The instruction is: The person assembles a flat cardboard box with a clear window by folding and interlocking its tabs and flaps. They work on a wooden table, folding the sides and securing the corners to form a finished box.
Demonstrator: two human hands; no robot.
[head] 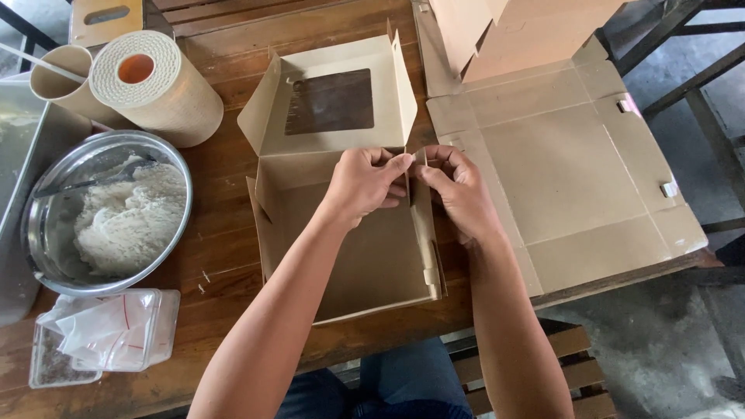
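This looks like a small food-packing spot, perhaps a home business. A worn wooden table [233,178] carries flat cardboard boxes [566,178], a window-lidded box [334,109] half folded, a steel bowl [46,233] of pale shredded food, paper rolls [167,85] and plastic bags [109,330], above a bare concrete floor [660,349].

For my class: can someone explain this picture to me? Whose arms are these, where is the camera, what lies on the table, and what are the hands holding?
There is no machine here. The camera sits on a person's head and looks down at their own two bare arms. The left hand and right hand pinch the upper right corner of a brown cardboard box whose lid has a clear window. To its right lies a flat unfolded box. On the wooden table, at left, stand a metal bowl of pale shredded food, two paper rolls and small clear plastic containers.
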